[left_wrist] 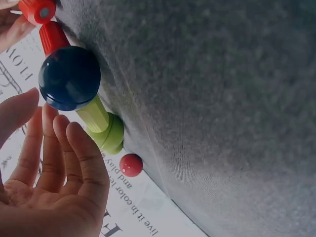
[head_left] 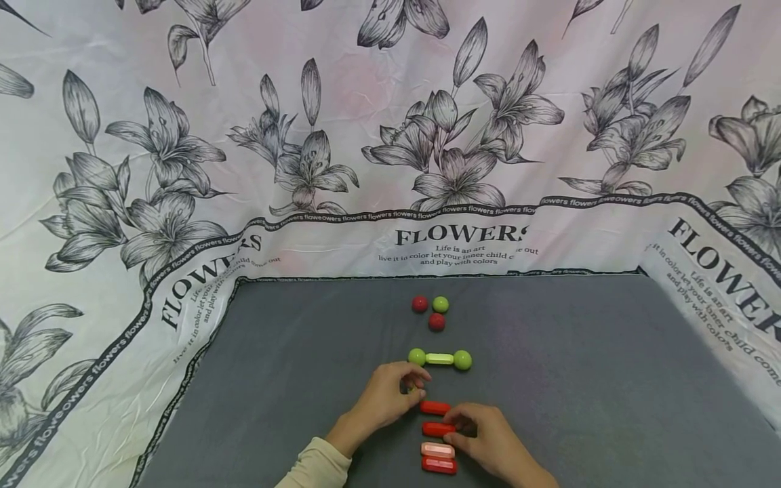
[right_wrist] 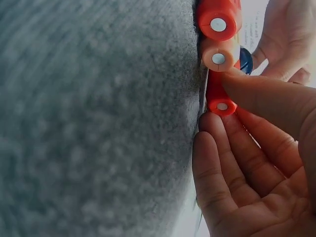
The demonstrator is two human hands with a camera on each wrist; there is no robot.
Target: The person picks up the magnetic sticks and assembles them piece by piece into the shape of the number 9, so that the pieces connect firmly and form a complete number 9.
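A flowered cloth (head_left: 451,135) filled the upper half of the head view, above a grey tabletop (head_left: 579,379) that spread across the lower half. The left hand (head_left: 387,396), below a beige sleeve (head_left: 317,466), lay at lower centre, its fingers loosely bent; the right hand (head_left: 488,437) was just to the right, pinching 1 red stick (head_left: 434,429) between thumb and fingers. A green bar with 2 ball ends (head_left: 439,358) lay crosswise above the hands. Another red stick (head_left: 435,408) lay just above the pinched one; below came a pink stick (head_left: 437,450) and a bottom red stick (head_left: 438,465), 4 sticks in a column at bottom centre. Near the tabletop's far edge, at centre, 3 balls sat close together: 2 red balls (head_left: 419,304) and 1 green ball (head_left: 441,304).

The left wrist view showed, left of centre, a dark blue ball (left_wrist: 69,78) that the head view did not. It was just beside the left fingertips, thumb apart from fingers; whether they touched it could not be told. The right wrist view showed round silvery ends (right_wrist: 218,24) on 3 sticks, details the head view missed.
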